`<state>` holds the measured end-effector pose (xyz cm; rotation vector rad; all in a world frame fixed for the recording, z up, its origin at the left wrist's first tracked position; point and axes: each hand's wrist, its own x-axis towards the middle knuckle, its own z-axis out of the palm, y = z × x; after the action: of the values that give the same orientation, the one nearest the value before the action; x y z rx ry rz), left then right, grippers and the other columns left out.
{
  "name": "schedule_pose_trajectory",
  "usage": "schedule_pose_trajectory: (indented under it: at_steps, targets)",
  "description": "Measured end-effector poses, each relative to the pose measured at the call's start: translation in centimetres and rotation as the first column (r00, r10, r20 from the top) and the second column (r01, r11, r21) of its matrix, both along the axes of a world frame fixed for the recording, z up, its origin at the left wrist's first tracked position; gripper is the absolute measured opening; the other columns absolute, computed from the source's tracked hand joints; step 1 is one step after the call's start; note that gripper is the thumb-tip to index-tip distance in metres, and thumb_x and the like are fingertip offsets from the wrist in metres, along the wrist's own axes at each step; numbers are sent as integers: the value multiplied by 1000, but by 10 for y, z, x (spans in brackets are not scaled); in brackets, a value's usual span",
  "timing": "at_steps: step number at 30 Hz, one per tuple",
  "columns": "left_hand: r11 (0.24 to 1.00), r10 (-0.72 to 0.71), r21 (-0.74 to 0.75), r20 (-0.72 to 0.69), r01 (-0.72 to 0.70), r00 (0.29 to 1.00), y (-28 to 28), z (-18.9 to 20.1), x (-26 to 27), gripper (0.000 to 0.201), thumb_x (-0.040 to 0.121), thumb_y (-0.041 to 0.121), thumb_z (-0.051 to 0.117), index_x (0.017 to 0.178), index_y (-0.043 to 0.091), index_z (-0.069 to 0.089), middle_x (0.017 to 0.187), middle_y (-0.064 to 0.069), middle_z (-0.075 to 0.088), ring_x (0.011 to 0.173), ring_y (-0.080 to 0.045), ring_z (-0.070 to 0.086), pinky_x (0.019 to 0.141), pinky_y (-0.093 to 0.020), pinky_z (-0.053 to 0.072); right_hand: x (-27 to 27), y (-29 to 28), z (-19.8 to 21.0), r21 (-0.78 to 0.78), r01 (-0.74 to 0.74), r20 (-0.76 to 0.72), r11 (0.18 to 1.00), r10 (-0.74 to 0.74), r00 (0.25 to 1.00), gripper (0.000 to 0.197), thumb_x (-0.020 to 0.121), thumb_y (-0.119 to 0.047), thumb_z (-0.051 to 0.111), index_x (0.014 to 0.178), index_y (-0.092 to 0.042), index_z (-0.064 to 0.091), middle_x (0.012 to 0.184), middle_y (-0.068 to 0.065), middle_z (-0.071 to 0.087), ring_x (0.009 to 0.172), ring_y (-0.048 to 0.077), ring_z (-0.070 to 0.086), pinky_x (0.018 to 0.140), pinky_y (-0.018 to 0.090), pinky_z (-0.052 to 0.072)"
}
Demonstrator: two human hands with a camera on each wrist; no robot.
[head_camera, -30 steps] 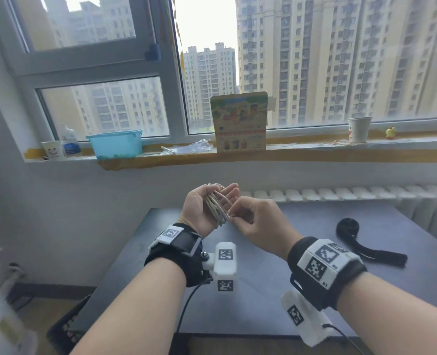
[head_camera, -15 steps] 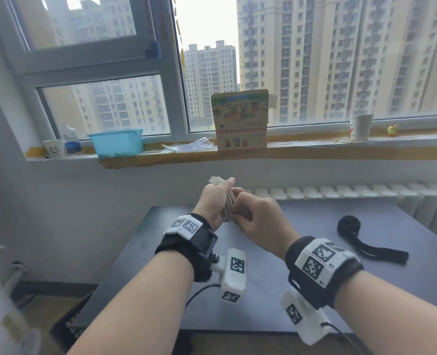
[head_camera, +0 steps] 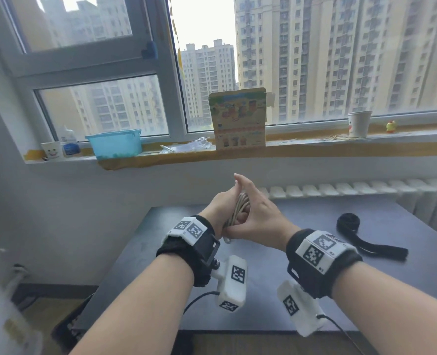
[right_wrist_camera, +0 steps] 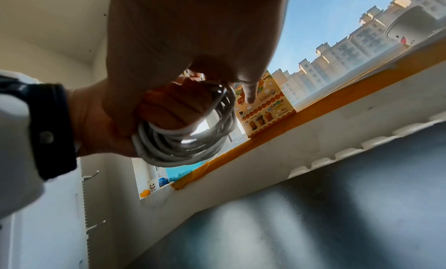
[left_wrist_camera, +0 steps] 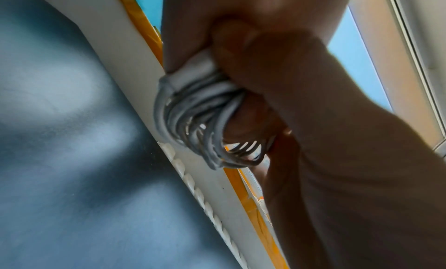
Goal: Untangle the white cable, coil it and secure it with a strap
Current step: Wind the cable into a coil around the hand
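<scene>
The white cable (head_camera: 241,206) is wound into a coil (right_wrist_camera: 183,139) of several loops, held in the air above the dark table (head_camera: 276,278). My left hand (head_camera: 221,208) grips it, with its curled fingers (right_wrist_camera: 172,105) passing through the loops. My right hand (head_camera: 259,219) lies against the coil from the right. Its fingers (head_camera: 241,181) point straight up and its thumb reaches under the left wrist. In the left wrist view the loops (left_wrist_camera: 198,120) bulge out below the fist. The black strap (head_camera: 348,222) lies on the table to the right, one end rolled, apart from both hands.
Behind the table runs a white radiator (head_camera: 366,187) under the windowsill. On the sill stand a blue tub (head_camera: 115,144), a colourful box (head_camera: 238,119) and paper cups (head_camera: 359,124). A dark object sits on the floor at the lower left.
My left hand has turned its back to the camera and closed round the coil. My right hand stopped pinching the cable and now lies straight-fingered against it. Both hands moved slightly right.
</scene>
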<state>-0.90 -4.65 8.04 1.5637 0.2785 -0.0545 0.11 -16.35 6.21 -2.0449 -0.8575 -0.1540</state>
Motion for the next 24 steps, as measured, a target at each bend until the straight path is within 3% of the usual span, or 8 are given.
schedule_pose_trajectory:
  at_steps: [6, 10, 12, 14, 15, 20, 22, 24]
  targets:
    - [997, 25, 70, 15, -26, 1000, -4, -4, -2, 50, 88, 56, 51, 56, 17, 46, 36, 5, 36, 27, -10, 33, 41, -16, 27, 1, 2, -6, 2, -23, -5, 1000, 23, 1000, 116, 55, -28, 84, 148, -38, 15, 120, -5, 47, 114, 13, 49, 97, 26, 44]
    - [989, -71, -127, 37, 75, 997, 3, -8, -3, 57, 89, 60, 48, 53, 17, 34, 34, 4, 27, 25, -11, 23, 38, -14, 21, 6, -1, -6, 201, -118, -220, 973, 162, 962, 120, 60, -15, 85, 149, -40, 7, 105, 1, 62, 94, 7, 66, 84, 18, 52]
    - [944, -109, -302, 94, 132, 990, 7, -4, -3, 55, 93, 55, 42, 56, 15, 33, 31, 3, 27, 23, -11, 25, 34, -13, 23, 10, -5, -6, 373, -95, -417, 923, 259, 871, 105, 70, -16, 83, 149, -34, 16, 111, 0, 66, 101, 8, 67, 92, 28, 53]
    - [893, -120, -416, 156, 175, 980, 9, 0, -3, 53, 96, 53, 38, 59, 15, 33, 30, 3, 27, 20, -9, 25, 29, -9, 23, 12, -8, -9, 461, -136, -559, 877, 406, 723, 67, 79, -27, 75, 137, -21, 43, 118, 12, 67, 105, 23, 66, 101, 49, 47]
    - [877, -121, -442, 180, 190, 976, 10, 1, -3, 54, 95, 53, 38, 58, 14, 34, 30, 3, 27, 20, -9, 25, 28, -9, 20, 12, -9, -10, 482, -163, -597, 861, 458, 658, 55, 81, -32, 70, 130, -17, 52, 119, 15, 67, 103, 27, 64, 103, 53, 44]
    - [813, -125, -531, 244, 240, 962, 13, -5, -2, 59, 93, 56, 37, 51, 15, 41, 30, 4, 27, 20, -7, 24, 31, -10, 14, 16, -3, -13, 621, -119, -630, 774, 584, 512, 27, 94, -15, 48, 119, -14, 58, 104, 14, 64, 87, 26, 63, 83, 44, 54]
    - [790, -118, -561, 261, 250, 958, 11, -8, -2, 61, 95, 55, 34, 50, 15, 41, 30, 4, 27, 20, -7, 24, 29, -10, 15, 18, 2, -11, 609, -51, -643, 792, 530, 553, 31, 90, -9, 40, 115, -11, 59, 97, 14, 63, 78, 23, 64, 74, 41, 55]
    - [783, -81, -579, 264, 225, 961, 8, -9, -2, 62, 96, 54, 34, 49, 15, 41, 29, 3, 26, 20, -8, 24, 27, -11, 20, 20, 8, -12, 518, 14, -616, 855, 362, 700, 30, 88, -8, 37, 113, -6, 55, 89, 14, 59, 68, 21, 62, 62, 37, 54]
